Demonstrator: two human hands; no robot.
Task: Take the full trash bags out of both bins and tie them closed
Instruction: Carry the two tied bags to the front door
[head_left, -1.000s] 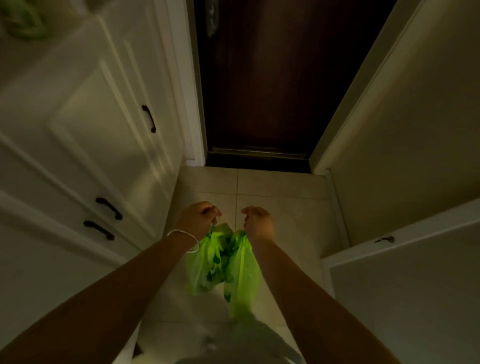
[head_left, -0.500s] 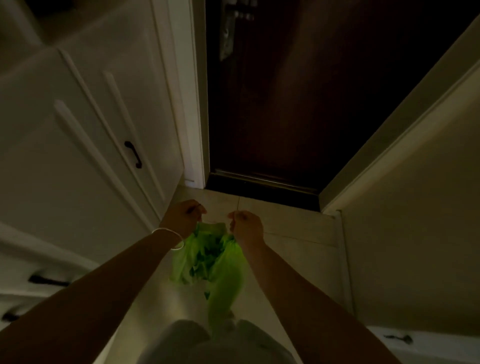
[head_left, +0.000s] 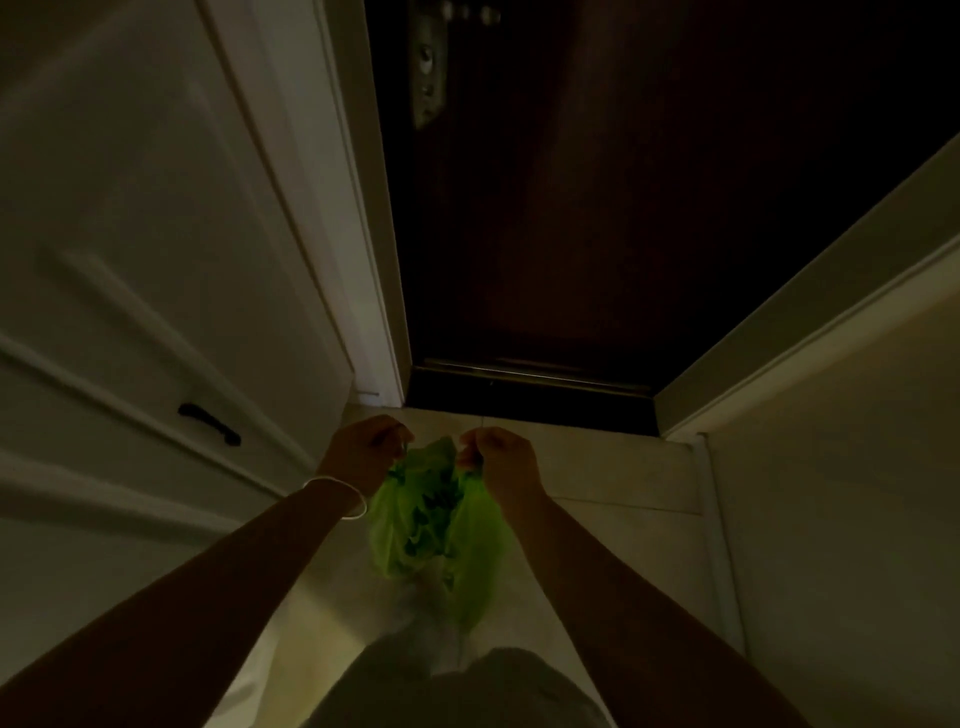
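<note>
Bag (head_left: 441, 525), thin and bright green, is held up off the tiled floor (head_left: 613, 499) in the dim hallway, hanging between the two forearms with its mouth gathered at the top. One side of the rim is pinched in the left hand (head_left: 366, 452), at 9 o'clock of the opening; the other side is pinched in the right hand (head_left: 501, 460), at 3 o'clock. Both hands are clenched on the plastic, with fingers curled under. A pale bangle (head_left: 337, 496) is worn on the left wrist.

The step in hand is judged to be the tying. It would be done well if the two gathered ears were drawn up evenly, so that enough slack is left above the contents, then crossed and pulled snug in a double knot. The film looks thin, so a sharp tug could tear it; air is best pressed out first. Whether a knot has already been started cannot be told, since the fingers hide the rim.

At 12 o'clock a dark door (head_left: 597, 208) is shut, with a lock plate (head_left: 428, 67) near its edge. At 9 o'clock a white cabinet (head_left: 130, 260) with a black handle (head_left: 209, 423) is seen; at 3 o'clock, a plain wall (head_left: 841, 519). No bin is in view.

No brand, label or writing can be read anywhere.
</note>
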